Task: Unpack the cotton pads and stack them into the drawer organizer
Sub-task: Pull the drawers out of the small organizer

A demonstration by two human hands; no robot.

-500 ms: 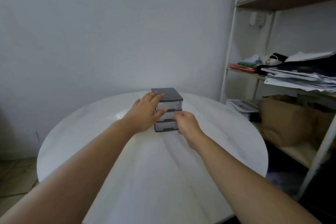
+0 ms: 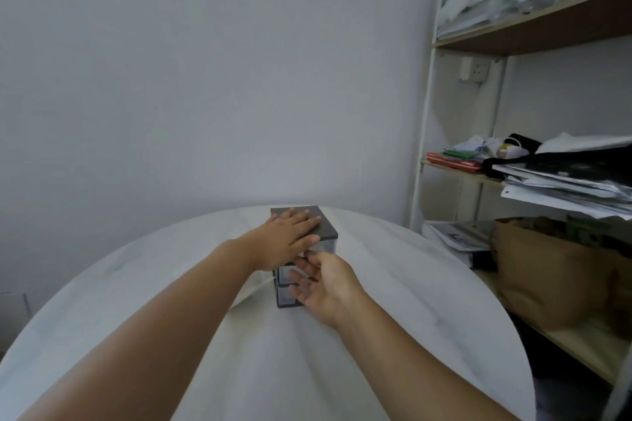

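On the round white surface (image 2: 393, 301), just under the left hand (image 2: 285, 243), stands the drawer organizer (image 2: 326, 231), a small dark-framed unit with clear drawers stacked in tiers. The left hand lies flat on its dark lid, fingers spread and pressing down, closed on nothing. Half a second ago that hand was cupped against the left side of the unit; it has since moved up onto the top. Directly below and to the right of it, the right hand (image 2: 325, 282) is at the drawer fronts, its grip loosely spread, fingertips (image 2: 301, 263) at the top drawer's front edge; whether they pinch the front I cannot tell. Earlier this hand sat lower, at the middle drawer. No cotton pads are visible. Well to the right of both hands, a shelf (image 2: 547, 24) carries heaps of paper, and a brown paper bag (image 2: 547, 270) sits on a lower level.
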